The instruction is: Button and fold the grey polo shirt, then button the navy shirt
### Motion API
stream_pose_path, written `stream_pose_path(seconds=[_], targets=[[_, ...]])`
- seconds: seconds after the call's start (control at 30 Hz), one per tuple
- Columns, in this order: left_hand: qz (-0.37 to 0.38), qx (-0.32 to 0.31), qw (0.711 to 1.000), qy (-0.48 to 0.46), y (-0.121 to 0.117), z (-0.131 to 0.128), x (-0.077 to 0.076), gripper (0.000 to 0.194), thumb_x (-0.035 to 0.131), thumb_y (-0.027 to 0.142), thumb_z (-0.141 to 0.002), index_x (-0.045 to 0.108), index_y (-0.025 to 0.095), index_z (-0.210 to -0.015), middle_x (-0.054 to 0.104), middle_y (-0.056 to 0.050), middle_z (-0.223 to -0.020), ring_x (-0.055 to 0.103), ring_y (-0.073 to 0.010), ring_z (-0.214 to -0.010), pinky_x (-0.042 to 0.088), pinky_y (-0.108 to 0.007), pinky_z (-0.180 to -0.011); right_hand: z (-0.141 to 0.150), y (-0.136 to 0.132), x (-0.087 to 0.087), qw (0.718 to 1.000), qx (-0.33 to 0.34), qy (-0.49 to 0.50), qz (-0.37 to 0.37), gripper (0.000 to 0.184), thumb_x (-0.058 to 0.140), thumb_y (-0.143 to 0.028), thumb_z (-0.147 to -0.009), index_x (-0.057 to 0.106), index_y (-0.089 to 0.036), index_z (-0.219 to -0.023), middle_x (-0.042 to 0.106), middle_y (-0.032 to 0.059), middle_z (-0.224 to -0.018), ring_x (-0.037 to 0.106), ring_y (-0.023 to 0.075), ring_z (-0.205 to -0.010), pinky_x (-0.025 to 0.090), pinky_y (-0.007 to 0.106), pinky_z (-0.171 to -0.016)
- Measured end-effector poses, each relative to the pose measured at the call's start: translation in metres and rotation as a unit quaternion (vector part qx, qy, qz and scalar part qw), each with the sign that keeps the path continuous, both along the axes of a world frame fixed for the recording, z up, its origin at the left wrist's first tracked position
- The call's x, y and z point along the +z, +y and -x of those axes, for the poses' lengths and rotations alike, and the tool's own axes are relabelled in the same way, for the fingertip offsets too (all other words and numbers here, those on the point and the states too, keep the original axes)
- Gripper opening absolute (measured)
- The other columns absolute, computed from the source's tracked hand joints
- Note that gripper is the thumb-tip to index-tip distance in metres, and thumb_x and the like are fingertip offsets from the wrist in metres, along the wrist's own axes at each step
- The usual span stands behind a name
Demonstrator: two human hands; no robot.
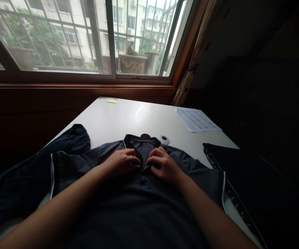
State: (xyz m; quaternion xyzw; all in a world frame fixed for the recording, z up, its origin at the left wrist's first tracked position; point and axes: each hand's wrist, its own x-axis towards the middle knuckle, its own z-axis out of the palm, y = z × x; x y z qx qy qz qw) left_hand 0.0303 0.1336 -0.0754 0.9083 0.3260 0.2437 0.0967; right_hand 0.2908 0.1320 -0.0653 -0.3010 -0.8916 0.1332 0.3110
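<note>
A dark grey polo shirt (139,204) lies spread face up on the white table (120,114), its black collar (131,140) toward the window. At the neck opening, my left hand (120,160) has its fingers closed on the left edge of the placket. Across from it, my right hand (163,164) pinches the right edge of the placket with curled fingers. A small gap separates the two hands. The fingertips partly hide the fabric edges, and any buttons there are too dark to make out.
Dark garments lie on both sides, navy trousers or similar (69,141) at left and black cloth (243,180) at right. Beyond the collar are a white round object (163,139) and a brown one (145,135). Printed sheets (197,120) and a yellow note (112,101) lie farther back.
</note>
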Motion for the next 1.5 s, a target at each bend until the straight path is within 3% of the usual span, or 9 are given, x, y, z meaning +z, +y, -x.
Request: stream_pose_path(seconds=[0.4, 0.6, 0.77, 1.23, 1.37, 1.5], targets=[[0.029, -0.025, 0.999, -0.013, 0.002, 0.000, -0.003, 0.015, 0.058, 0.031, -0.098, 0.071, 0.023, -0.101, 0.065, -0.003, -0.096, 0.063, -0.0146, -0.084, 0.049, -0.024, -0.074, 0.001, 0.002, -0.001, 1.000, 0.011, 0.006, -0.008, 0.022, 0.066, -0.009, -0.082, 0.072, -0.026, -0.092, 0.065, 0.0054, -0.093, 0.056, 0.0237, -0.090, 0.049, 0.045, -0.091], [0.110, 0.005, 0.989, -0.100, 0.002, -0.004, -0.001, 0.010, 0.062, 0.026, -0.095, 0.069, 0.019, -0.094, 0.064, -0.004, -0.098, 0.063, -0.0121, -0.078, 0.051, -0.022, -0.071, 0.002, 0.001, 0.000, 0.999, 0.008, 0.006, -0.038, 0.023, 0.063, -0.008, -0.085, 0.071, -0.026, -0.097, 0.065, 0.0062, -0.093, 0.056, 0.0237, -0.089, 0.050, 0.043, -0.086], [0.169, 0.023, 0.973, -0.153, 0.003, -0.010, 0.004, 0.009, 0.066, 0.025, -0.091, 0.070, 0.017, -0.089, 0.066, -0.005, -0.095, 0.065, -0.0157, -0.084, 0.053, -0.026, -0.077, 0.003, 0.000, 0.001, 0.998, 0.007, 0.004, -0.064, 0.021, 0.061, -0.012, -0.090, 0.071, -0.027, -0.101, 0.067, 0.0067, -0.095, 0.057, 0.0240, -0.090, 0.050, 0.043, -0.086], [0.220, 0.052, 0.964, -0.139, -0.004, -0.016, 0.005, 0.005, 0.067, 0.022, -0.089, 0.069, 0.019, -0.092, 0.074, -0.002, -0.092, 0.068, -0.0174, -0.085, 0.052, -0.026, -0.078, 0.011, -0.003, 0.000, 0.991, 0.018, -0.092, -0.095, 0.016, 0.053, -0.021, -0.101, 0.069, -0.023, -0.101, 0.070, 0.0071, -0.099, 0.058, 0.0225, -0.091, 0.045, 0.040, -0.085], [0.231, 0.027, 0.963, -0.132, -0.003, -0.012, 0.007, 0.007, 0.067, 0.021, -0.089, 0.068, 0.020, -0.096, 0.074, 0.000, -0.093, 0.068, -0.0166, -0.085, 0.052, -0.025, -0.077, 0.011, -0.002, -0.002, 0.991, 0.020, -0.098, -0.093, 0.017, 0.052, -0.022, -0.101, 0.069, -0.022, -0.100, 0.070, 0.0073, -0.098, 0.057, 0.0220, -0.089, 0.044, 0.039, -0.082], [0.236, -0.004, 0.965, -0.119, -0.002, -0.011, 0.007, 0.021, 0.069, 0.012, -0.084, 0.065, 0.021, -0.103, 0.072, 0.001, -0.096, 0.067, -0.0153, -0.086, 0.051, -0.024, -0.077, 0.010, 0.000, -0.004, 0.991, 0.023, -0.097, -0.091, 0.015, 0.053, -0.022, -0.101, 0.068, -0.023, -0.101, 0.070, 0.0074, -0.098, 0.057, 0.0219, -0.088, 0.045, 0.039, -0.082]])
